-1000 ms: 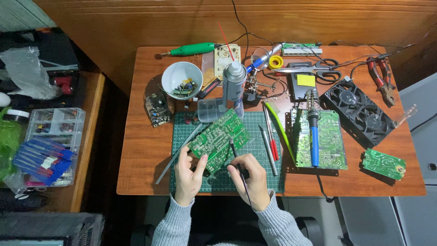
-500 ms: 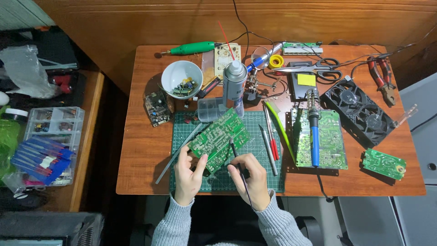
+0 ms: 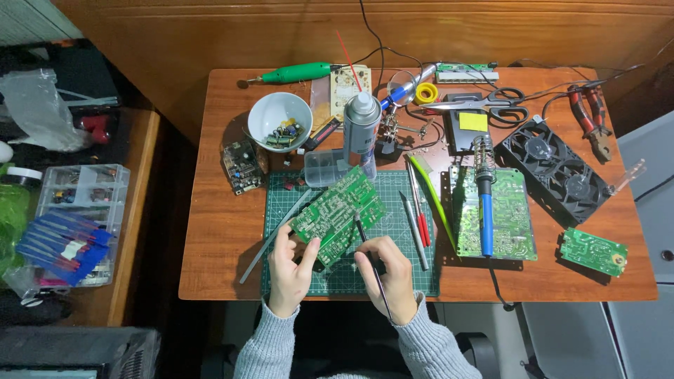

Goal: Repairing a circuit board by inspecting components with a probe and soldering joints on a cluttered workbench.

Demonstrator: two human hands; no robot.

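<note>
Left hand [image 3: 289, 270] low centre of frame, fingers pinching the near edge of the green circuit board [image 3: 337, 214], which sits tilted on the green cutting mat [image 3: 411, 270]. Right hand [image 3: 390, 274] just beside it, closed around a thin black probe [image 3: 365, 242], tip touching the board. Further up: spray can [image 3: 361, 133], white bowl [image 3: 279, 119] of components. Right of centre: blue soldering iron [image 3: 484, 203] lying on a second board [image 3: 507, 217] on the worktop [image 3: 217, 231].

A wooden table [image 3: 210, 210] carries a green mat [image 3: 411, 270], white bowl [image 3: 279, 119], spray can [image 3: 361, 126], scissors [image 3: 484, 104], twin fan [image 3: 554, 168], pliers [image 3: 590, 119] and small boards [image 3: 593, 250]
</note>
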